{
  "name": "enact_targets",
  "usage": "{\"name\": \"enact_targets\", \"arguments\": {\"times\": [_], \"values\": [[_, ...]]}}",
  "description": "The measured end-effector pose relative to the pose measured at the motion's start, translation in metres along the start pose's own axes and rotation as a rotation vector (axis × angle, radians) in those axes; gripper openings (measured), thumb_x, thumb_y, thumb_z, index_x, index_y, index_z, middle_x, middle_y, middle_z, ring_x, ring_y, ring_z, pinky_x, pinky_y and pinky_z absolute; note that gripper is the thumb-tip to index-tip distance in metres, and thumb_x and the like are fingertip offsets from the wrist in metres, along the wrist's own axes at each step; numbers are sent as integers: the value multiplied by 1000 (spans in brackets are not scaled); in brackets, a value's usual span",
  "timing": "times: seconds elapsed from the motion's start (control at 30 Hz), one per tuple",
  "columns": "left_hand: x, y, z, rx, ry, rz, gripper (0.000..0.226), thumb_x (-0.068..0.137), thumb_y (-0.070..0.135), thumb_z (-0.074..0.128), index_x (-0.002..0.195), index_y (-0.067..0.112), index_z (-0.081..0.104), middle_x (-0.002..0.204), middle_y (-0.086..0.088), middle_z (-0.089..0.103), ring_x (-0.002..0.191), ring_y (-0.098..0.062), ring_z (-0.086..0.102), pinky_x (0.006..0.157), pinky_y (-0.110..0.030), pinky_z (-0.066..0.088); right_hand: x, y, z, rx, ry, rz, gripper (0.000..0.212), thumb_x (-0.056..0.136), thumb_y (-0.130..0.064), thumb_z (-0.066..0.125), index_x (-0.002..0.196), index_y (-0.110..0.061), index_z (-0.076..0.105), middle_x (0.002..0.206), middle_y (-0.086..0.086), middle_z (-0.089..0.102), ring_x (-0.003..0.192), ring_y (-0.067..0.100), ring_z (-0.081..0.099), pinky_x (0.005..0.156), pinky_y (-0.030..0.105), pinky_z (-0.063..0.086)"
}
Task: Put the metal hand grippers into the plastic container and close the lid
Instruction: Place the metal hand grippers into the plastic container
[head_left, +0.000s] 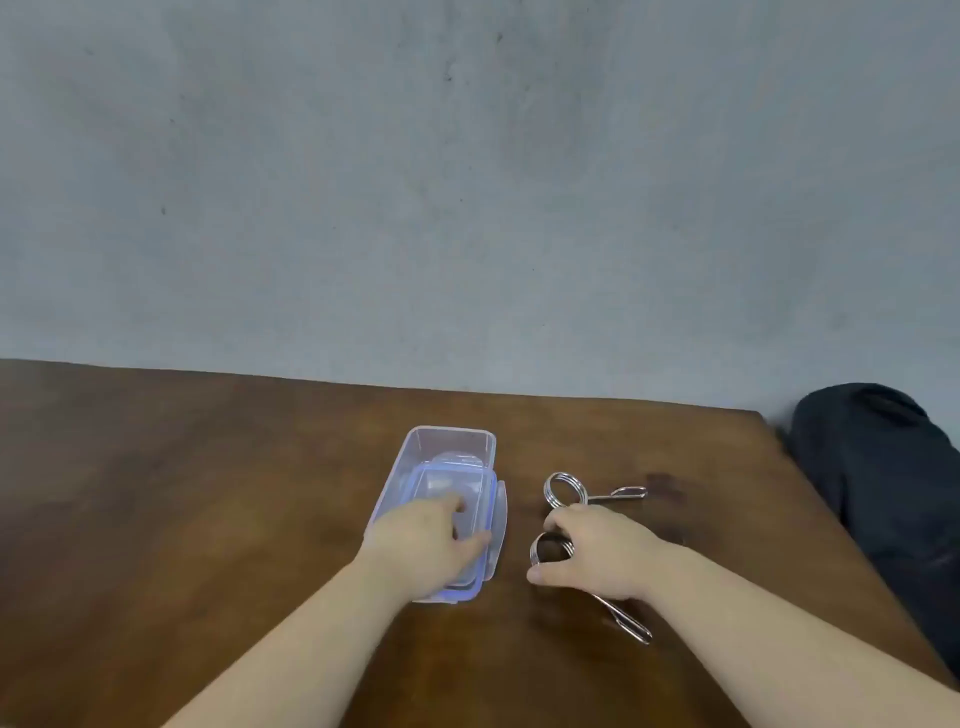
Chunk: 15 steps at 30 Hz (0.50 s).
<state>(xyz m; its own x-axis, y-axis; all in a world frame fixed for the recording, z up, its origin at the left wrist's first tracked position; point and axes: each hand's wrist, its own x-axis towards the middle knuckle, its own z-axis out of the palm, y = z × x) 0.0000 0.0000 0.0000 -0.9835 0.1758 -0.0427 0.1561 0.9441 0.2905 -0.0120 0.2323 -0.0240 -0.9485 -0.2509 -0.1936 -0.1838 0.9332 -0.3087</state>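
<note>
A clear plastic container (447, 447) stands on the brown table. Its blue-rimmed lid (485, 493) lies askew over the near part of it, leaving the far end uncovered. My left hand (421, 545) rests on the lid, fingers over its top and thumb at its right edge. To the right lie two metal hand grippers. The far gripper (563, 488) lies free, its coil toward the container. My right hand (597, 556) covers the near gripper (550, 551), fingers curled around its coil. That gripper's handle sticks out below my wrist.
The wooden table (208, 493) ends at a grey wall behind and has its right edge close to the grippers. A dark bundle of cloth (883, 493) sits beyond the right edge.
</note>
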Motion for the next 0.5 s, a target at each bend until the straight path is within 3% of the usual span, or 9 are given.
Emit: {"name": "enact_targets", "arguments": {"times": [0.1, 0.2, 0.27, 0.33, 0.4, 0.5], "values": [[-4, 2, 9, 50, -7, 25, 66, 96, 63, 50, 152, 28, 44, 98, 4, 80, 94, -17, 74, 81, -36, 62, 1, -2, 6, -125, 29, -17, 74, 68, -79, 60, 120, -27, 62, 113, -6, 64, 104, 23, 61, 90, 41, 52], [-9, 6, 11, 96, -27, 35, 57, 100, 56, 48, 150, 29, 50, 106, -1, 80, 102, -21, 73, 80, -33, 56, 1, -3, 13, -144, 43, -19, 73, 70, -76, 62, 125, -28, 60, 118, -5, 61, 112, 22, 60, 92, 42, 53], [-13, 6, 10, 157, -47, 62, 40, 105, 48, 44, 130, 24, 64, 91, -1, 76, 98, -23, 73, 73, -32, 52, 1, 0, 17, -133, 57, -7, 72, 73, -75, 62, 128, -29, 59, 120, -7, 60, 115, 19, 58, 91, 40, 53], [-18, 7, 9, 213, -81, 96, 33, 108, 41, 40, 97, 18, 60, 71, 2, 57, 83, -24, 68, 68, -32, 47, -1, 2, 19, -137, 66, -2, 70, 76, -73, 61, 130, -29, 59, 121, -6, 59, 117, 19, 57, 91, 40, 54], [-22, 6, 8, 243, -94, 126, 30, 110, 36, 39, 87, 20, 50, 70, 1, 51, 72, -20, 57, 67, -29, 43, -1, 4, 20, -140, 61, 7, 70, 80, -71, 59, 135, -28, 57, 125, -4, 59, 118, 20, 57, 93, 41, 54], [-23, 0, 7, 271, -76, 194, 30, 110, 31, 38, 83, 19, 46, 78, -8, 59, 70, -20, 51, 66, -30, 41, -1, 8, 17, -85, 100, 33, 72, 85, -69, 57, 143, -27, 53, 133, -4, 59, 125, 21, 55, 99, 39, 51]]}}
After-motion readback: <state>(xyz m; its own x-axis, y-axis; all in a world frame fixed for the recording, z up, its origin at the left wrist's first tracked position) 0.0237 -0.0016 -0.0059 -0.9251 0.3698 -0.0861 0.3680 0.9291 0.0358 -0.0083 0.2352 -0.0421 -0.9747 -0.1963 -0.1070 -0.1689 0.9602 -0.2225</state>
